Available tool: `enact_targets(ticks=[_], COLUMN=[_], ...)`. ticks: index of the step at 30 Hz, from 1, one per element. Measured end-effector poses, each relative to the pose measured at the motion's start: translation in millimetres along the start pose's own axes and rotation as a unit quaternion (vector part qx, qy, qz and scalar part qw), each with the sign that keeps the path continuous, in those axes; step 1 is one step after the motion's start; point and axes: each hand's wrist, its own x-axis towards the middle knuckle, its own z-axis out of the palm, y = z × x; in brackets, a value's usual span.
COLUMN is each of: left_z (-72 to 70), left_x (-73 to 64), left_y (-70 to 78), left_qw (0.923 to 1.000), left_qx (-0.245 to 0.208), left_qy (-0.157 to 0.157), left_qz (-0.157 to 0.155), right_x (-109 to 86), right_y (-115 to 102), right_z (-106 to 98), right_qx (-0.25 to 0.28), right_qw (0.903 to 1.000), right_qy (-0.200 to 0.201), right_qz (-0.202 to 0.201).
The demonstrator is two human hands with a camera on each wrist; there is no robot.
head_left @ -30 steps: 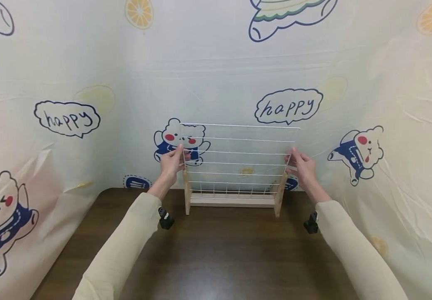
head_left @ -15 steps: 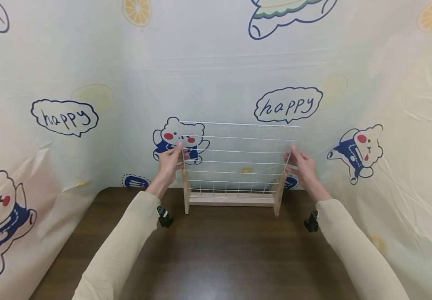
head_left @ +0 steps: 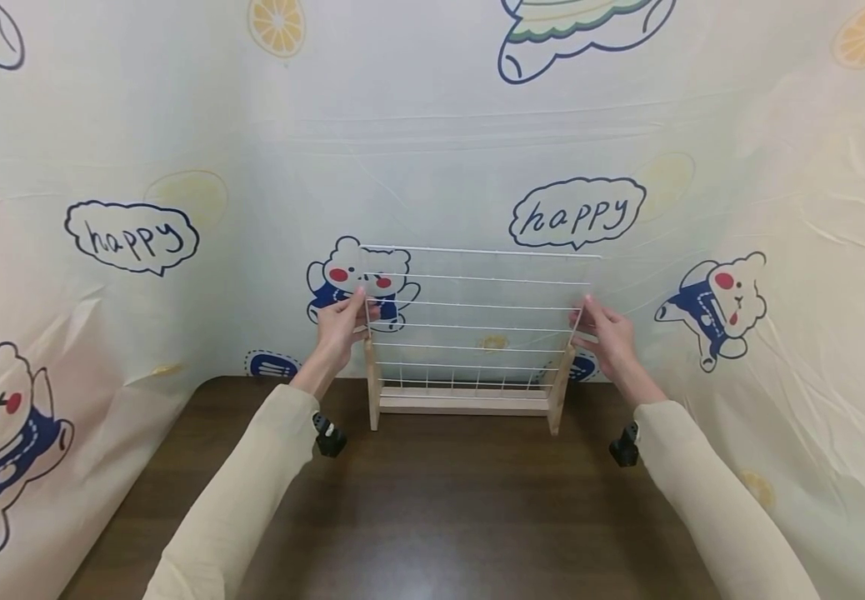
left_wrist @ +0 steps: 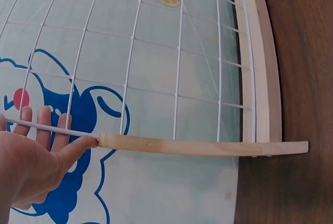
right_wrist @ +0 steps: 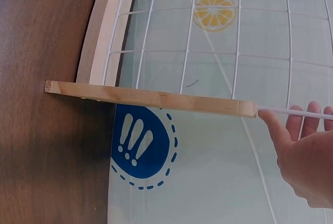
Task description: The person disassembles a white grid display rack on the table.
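Left hand and right hand grip a wire rack (wood-based) by opposite sides. How tightly is unclear.

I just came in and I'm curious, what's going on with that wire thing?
Someone's left grip and right grip hold opposite edges of a white wire grid, just above its wooden side pieces. At the bottom, a wooden crossbar runs between those pieces. It all stands on a dark wooden table, in front of a cloth printed with bears.
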Motion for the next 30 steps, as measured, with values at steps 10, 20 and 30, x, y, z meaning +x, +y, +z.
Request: enact_targets(ticks=[10,20,30], left_z=[-0.8,-2.3,-2.4], left_x=[1.4,-0.3,-0.1], left_y=[0.0,0.4,-0.3], left_qw=[1.0,1.0,0.9997], left_qx=[0.003,0.002,0.017], left_qy=[-0.008,-0.009,-0.014], left_qz=[-0.001,0.001,0.014], right_x=[0.5,-0.6,0.5], right_y=[1.6,-1.1,-0.5], right_z=[-1.6,-0.7,0.1], right_qx=[0.005,0.004,0.001], right_qw=[1.0,1.0,0.9999], right_qy=[0.0,0.002,0.002], right_qz=[-0.006,0.001,0.01])
